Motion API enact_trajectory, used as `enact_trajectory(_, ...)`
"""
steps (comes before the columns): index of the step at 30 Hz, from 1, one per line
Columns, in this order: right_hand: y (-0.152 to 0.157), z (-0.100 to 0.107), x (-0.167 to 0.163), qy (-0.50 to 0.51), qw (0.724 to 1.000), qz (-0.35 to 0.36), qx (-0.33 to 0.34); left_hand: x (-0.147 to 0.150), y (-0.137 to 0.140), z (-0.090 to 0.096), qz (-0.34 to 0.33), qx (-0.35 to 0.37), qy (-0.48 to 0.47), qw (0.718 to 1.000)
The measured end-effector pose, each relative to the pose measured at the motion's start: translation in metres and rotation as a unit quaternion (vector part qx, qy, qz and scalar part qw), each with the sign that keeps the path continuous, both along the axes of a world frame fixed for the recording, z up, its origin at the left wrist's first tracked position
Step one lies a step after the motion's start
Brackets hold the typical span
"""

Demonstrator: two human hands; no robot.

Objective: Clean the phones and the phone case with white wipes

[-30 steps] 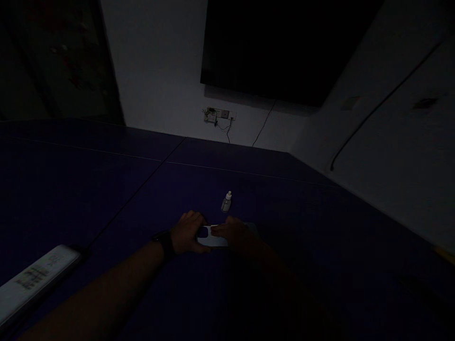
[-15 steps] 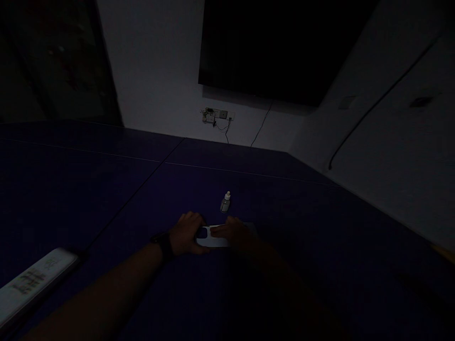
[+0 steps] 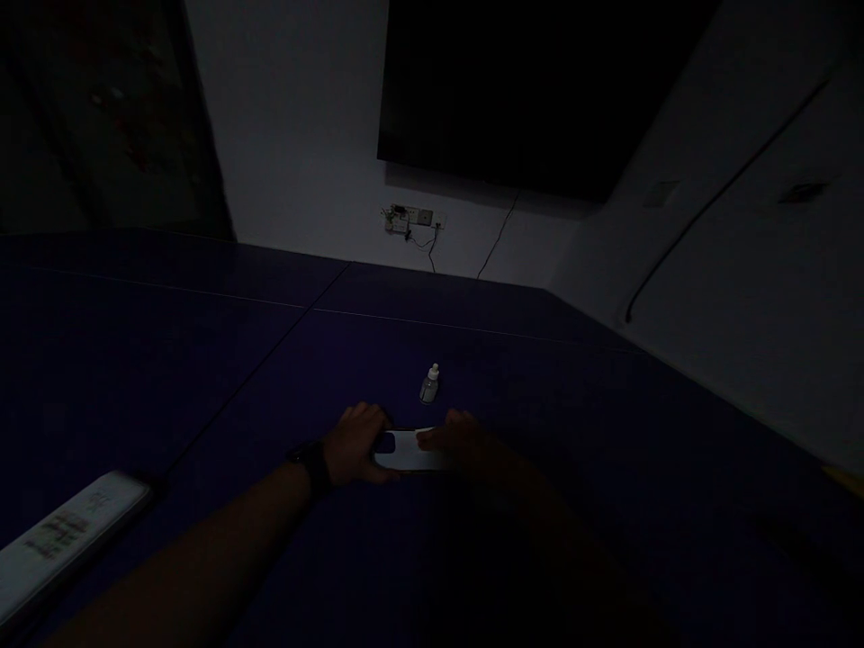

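A pale phone case (image 3: 407, 460) with a dark camera cut-out lies flat on the dark blue surface. My left hand (image 3: 355, 445), with a dark watch on the wrist, grips its left end between thumb and fingers. On top of the case, the bent fingers of my right hand (image 3: 451, 433) press down with a small whitish piece (image 3: 423, 433) under the fingertips; its material is too dim to make out. My right hand covers the case's right part. Just beyond the case stands a small clear bottle (image 3: 428, 390) with a white top.
A long white box (image 3: 74, 531) with markings lies at the lower left. A dark seam (image 3: 256, 367) crosses the blue surface. At the back are wall sockets with cables (image 3: 411, 219) and a large black screen (image 3: 526, 99). Another cable (image 3: 715, 198) runs along the right wall.
My right hand has slid a little to the right along the case, uncovering more of its middle. My left hand keeps its grip. The bottle stands as before.
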State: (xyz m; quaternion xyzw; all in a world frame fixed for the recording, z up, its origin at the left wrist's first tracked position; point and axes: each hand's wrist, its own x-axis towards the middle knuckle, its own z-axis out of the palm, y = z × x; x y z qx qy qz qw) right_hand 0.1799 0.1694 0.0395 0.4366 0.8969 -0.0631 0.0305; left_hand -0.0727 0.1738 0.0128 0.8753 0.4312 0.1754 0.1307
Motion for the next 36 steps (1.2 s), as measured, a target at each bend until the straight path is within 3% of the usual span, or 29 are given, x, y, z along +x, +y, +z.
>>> enact_trajectory(30,0.002,0.001,-0.005,-0.018,0.999,0.028,0.002,0.0,0.0,0.0,0.003,-0.001,-0.001,1.0)
enact_trajectory(36,0.005,0.019,0.023,-0.027,0.999,-0.015,0.009,0.0,0.0,0.0,0.003,-0.001,-0.004,1.0)
